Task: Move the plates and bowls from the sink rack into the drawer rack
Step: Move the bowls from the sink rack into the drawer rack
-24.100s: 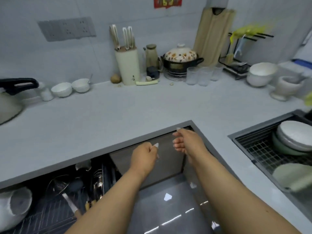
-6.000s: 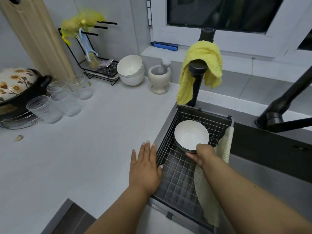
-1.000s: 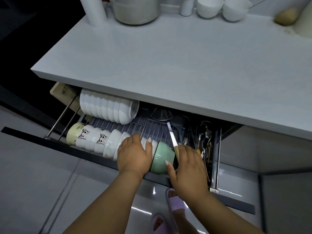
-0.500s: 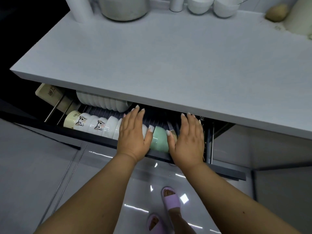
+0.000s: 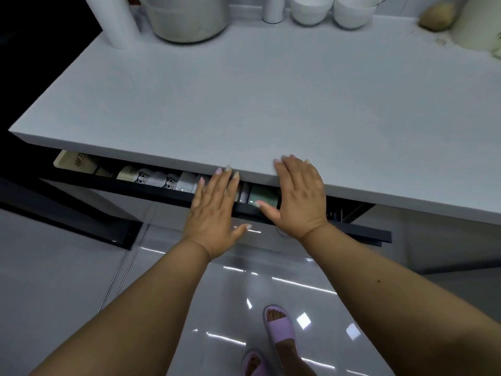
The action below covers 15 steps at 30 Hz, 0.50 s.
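The drawer rack (image 5: pixel 151 189) under the grey counter shows only a narrow gap. In that gap lies a row of white bowls on their sides, some with cat faces (image 5: pixel 154 178), and a pale green bowl (image 5: pixel 261 198) at the right end. My left hand (image 5: pixel 214 210) lies flat and open against the dark drawer front, fingers reaching the counter edge. My right hand (image 5: pixel 299 195) is flat and open too, its palm on the drawer front just right of the green bowl. Neither hand holds anything. The sink rack is out of view.
The grey counter (image 5: pixel 257 99) overhangs the drawer. At its back stand a white roll (image 5: pixel 113 20), a large pale pot (image 5: pixel 187 17), two white bowls (image 5: pixel 330 8) and a small white bottle (image 5: pixel 273 9). Below are glossy floor tiles and my feet in purple slippers (image 5: pixel 279 324).
The drawer has slid in under the counter, from well open to a narrow gap. Both hands left the green bowl, flattened on the drawer front and moved forward with it.
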Tool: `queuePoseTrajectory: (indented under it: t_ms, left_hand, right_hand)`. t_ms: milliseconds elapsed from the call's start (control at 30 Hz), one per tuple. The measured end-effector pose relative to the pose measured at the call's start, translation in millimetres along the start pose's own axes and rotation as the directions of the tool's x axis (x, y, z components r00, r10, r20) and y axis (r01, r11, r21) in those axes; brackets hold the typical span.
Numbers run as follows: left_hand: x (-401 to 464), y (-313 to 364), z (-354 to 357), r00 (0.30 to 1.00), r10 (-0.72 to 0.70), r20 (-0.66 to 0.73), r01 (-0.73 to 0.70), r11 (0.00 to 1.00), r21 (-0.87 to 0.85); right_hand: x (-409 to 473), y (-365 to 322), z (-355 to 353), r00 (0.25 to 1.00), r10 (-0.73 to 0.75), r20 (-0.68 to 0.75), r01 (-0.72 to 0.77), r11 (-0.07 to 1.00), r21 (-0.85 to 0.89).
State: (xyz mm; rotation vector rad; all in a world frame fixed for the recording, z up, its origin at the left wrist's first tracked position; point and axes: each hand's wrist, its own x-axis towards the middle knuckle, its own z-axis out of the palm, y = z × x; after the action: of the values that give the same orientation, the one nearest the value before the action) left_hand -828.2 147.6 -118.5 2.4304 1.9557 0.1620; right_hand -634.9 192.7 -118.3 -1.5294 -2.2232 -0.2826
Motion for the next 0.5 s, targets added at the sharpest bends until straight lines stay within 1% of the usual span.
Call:
queuePoseTrajectory:
  t_ms: [67,133,267,367,500]
  left_hand:
    - [5,0,-3,0.999,-0.031,-0.034,0.032,0.999,0.019]
    - [14,2,-7,0.995,-0.06,-0.078,0.061,0.998,0.015]
    - [31,6,-15,0.991,-0.066,-0.118,0.066,0.998,-0.008]
    - [36,7,-20,0.994,-0.074,-0.083,0.073,0.997,-0.014]
    - [37,10,-20,0.995,-0.099,-0.023,0.099,0.995,-0.017]
  right_hand:
    - [0,4,2,0.999,-0.025,0.046,0.028,0.998,-0.058]
    - [-2,8,4,0.998,-0.046,0.053,0.051,0.994,-0.098]
    - [-1,9,11,0.998,-0.049,-0.046,0.042,0.99,-0.138]
    - [1,7,16,0.992,-0.036,-0.117,0.02,0.991,-0.134]
    - [2,5,18,0.99,-0.013,-0.143,-0.002,0.994,-0.106]
